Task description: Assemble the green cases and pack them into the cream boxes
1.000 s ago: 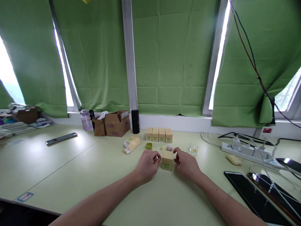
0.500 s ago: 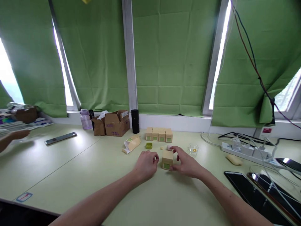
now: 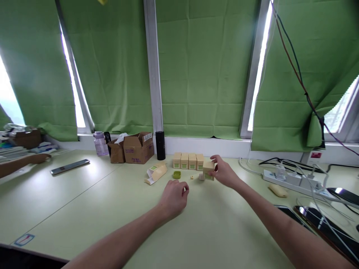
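Observation:
My right hand (image 3: 224, 172) grips a small tan cardboard box (image 3: 208, 172) with a green-framed label on its front, its fingers on the box's right side. The held box is just right of a row of several like boxes (image 3: 187, 160). Beside it on the left is a small whitish piece (image 3: 201, 176). My left hand (image 3: 174, 196) rests on the table with fingers curled in and nothing visible in them. Beyond the left hand lie a small green square container (image 3: 177, 174) and a tiny yellowish piece (image 3: 192, 177).
An opened, flattened tan box (image 3: 157, 173) lies left of the green container. Behind are a brown carton (image 3: 138, 149), a black bottle (image 3: 160, 145) and a purple bottle (image 3: 100, 144). Phones (image 3: 322, 220) and a power strip (image 3: 291, 179) with cables lie right. Another person's hand (image 3: 40, 158) is at far left.
My right hand has carried the box away from me and slightly right, toward the row. The clear cup is now hidden behind the hand and box. My left hand stays nearly still.

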A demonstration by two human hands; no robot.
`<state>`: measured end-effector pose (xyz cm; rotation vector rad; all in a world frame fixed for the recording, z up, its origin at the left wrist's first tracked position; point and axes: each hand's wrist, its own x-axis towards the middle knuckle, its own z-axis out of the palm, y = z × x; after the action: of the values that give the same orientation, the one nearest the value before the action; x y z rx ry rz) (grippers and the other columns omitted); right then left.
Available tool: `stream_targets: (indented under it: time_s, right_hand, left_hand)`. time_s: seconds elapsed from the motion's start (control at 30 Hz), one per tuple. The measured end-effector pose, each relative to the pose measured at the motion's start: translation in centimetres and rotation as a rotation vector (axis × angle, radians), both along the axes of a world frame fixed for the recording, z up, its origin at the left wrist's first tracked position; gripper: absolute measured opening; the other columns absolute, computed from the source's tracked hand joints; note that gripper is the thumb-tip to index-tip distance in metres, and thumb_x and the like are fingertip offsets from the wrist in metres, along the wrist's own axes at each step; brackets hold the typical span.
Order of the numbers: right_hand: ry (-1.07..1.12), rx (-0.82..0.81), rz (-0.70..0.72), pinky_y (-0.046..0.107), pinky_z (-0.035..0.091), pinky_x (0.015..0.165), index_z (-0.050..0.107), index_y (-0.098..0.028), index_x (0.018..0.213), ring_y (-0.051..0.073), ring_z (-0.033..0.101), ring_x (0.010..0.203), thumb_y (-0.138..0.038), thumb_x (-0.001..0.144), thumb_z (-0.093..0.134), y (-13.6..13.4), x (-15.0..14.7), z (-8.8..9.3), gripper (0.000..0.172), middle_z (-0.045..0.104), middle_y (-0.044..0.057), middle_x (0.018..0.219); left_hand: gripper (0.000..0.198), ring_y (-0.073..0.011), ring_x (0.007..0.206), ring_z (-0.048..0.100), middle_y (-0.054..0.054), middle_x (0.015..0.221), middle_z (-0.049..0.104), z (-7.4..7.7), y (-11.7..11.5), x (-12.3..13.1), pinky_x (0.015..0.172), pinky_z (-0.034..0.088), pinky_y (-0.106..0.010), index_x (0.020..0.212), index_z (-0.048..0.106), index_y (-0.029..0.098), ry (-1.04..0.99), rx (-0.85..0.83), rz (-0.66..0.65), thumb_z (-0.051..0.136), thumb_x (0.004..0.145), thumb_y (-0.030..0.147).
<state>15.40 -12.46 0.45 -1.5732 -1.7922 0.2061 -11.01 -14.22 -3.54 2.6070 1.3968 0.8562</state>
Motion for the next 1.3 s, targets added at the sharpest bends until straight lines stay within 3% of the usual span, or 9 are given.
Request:
stream_targets:
  time_s: [0.2, 0.27, 0.37, 0.5, 0.63, 0.8, 0.93, 1.03, 1.3]
  right_hand:
    - [-0.105, -0.099, -0.123, 0.036, 0.053, 0.089, 0.061, -0.015, 0.122, 0.023, 0.068, 0.099, -0.01, 0.083, 0.075, 5.6, 4.0, 0.7, 0.042, 0.069, 0.013, 0.124]
    - [-0.139, -0.139, -0.138, 0.038, 0.054, 0.093, 0.063, -0.013, 0.122, 0.025, 0.068, 0.105, -0.014, 0.085, 0.077, 6.8, 4.3, 0.1, 0.039, 0.069, 0.014, 0.123]
    - [-0.186, -0.192, -0.146, 0.045, 0.058, 0.094, 0.062, -0.018, 0.13, 0.024, 0.067, 0.111, -0.035, 0.099, 0.067, 8.1, 4.1, -0.9, 0.036, 0.065, 0.01, 0.131]
    - [-0.243, -0.227, -0.154, 0.046, 0.059, 0.094, 0.061, -0.019, 0.132, 0.024, 0.067, 0.111, -0.037, 0.101, 0.065, 9.1, 3.4, -2.0, 0.036, 0.064, 0.01, 0.133]
    - [-0.297, -0.206, -0.186, 0.045, 0.058, 0.094, 0.061, -0.019, 0.132, 0.024, 0.067, 0.112, -0.037, 0.101, 0.065, 9.0, 2.9, -2.4, 0.036, 0.064, 0.01, 0.133]
    - [-0.4, -0.131, -0.249, 0.035, 0.05, 0.088, 0.051, -0.018, 0.14, 0.026, 0.066, 0.11, -0.019, 0.101, 0.052, 7.0, 2.8, -2.2, 0.039, 0.058, 0.017, 0.136]
    - [-0.549, -0.104, -0.226, 0.039, 0.04, 0.092, 0.061, -0.021, 0.125, 0.031, 0.061, 0.114, -0.017, 0.097, 0.053, 5.0, 2.7, -2.3, 0.029, 0.063, 0.015, 0.125]
    - [-0.639, -0.119, -0.185, 0.039, 0.035, 0.093, 0.063, -0.024, 0.125, 0.032, 0.059, 0.115, -0.015, 0.094, 0.055, 4.0, 2.3, -2.7, 0.034, 0.067, 0.014, 0.12]
    - [-0.735, -0.172, -0.185, 0.039, 0.03, 0.094, 0.063, -0.024, 0.129, 0.031, 0.058, 0.119, -0.011, 0.091, 0.053, 4.6, 0.7, -3.5, 0.041, 0.068, 0.016, 0.127]
  left_hand:
    - [0.018, -0.0243, 0.079, 0.063, -0.007, 0.078, 0.071, 0.0, 0.2, 0.0, 0.081, 0.044, -0.038, 0.084, 0.072, 0.021, 0.033, 0.007, -0.001, 0.056, 0.089, 0.016]
    - [0.017, -0.0244, 0.08, 0.063, -0.008, 0.08, 0.071, -0.1, 0.2, 0.0, 0.081, 0.045, -0.038, 0.085, 0.072, 0.021, 0.033, 0.005, -0.001, 0.056, 0.09, 0.017]
    - [0.018, -0.0242, 0.081, 0.063, -0.007, 0.08, 0.07, -0.3, 0.3, 0.0, 0.083, 0.045, -0.038, 0.086, 0.072, 0.021, 0.032, 0.001, -0.005, 0.055, 0.09, 0.018]
    - [0.017, -0.0239, 0.084, 0.063, -0.007, 0.081, 0.07, -0.1, 0.0, 0.1, 0.083, 0.045, -0.037, 0.086, 0.072, 0.022, 0.026, -0.017, 0.006, 0.057, 0.09, 0.018]
    - [0.015, -0.0238, 0.084, 0.063, -0.006, 0.08, 0.07, 0.1, -0.2, 0.2, 0.083, 0.044, -0.036, 0.086, 0.072, 0.022, 0.038, -0.018, 0.016, 0.058, 0.09, 0.017]
    - [0.016, -0.024, 0.083, 0.063, -0.007, 0.081, 0.07, 0.1, -0.1, 0.1, 0.083, 0.045, -0.037, 0.085, 0.072, 0.021, 0.044, -0.023, 0.016, 0.057, 0.09, 0.018]
    - [0.017, -0.0245, 0.084, 0.063, -0.008, 0.082, 0.07, 0.1, -0.1, 0.1, 0.083, 0.045, -0.037, 0.086, 0.073, 0.021, 0.04, -0.022, 0.016, 0.056, 0.091, 0.019]
    - [0.018, -0.0246, 0.084, 0.062, -0.009, 0.083, 0.069, 0.1, -0.2, 0.2, 0.083, 0.045, -0.038, 0.086, 0.073, 0.021, 0.041, -0.023, 0.017, 0.056, 0.091, 0.019]
    - [0.018, -0.0239, 0.083, 0.062, -0.008, 0.082, 0.069, 0.3, -0.4, 0.2, 0.083, 0.044, -0.037, 0.086, 0.072, 0.021, 0.049, -0.016, 0.011, 0.056, 0.091, 0.019]
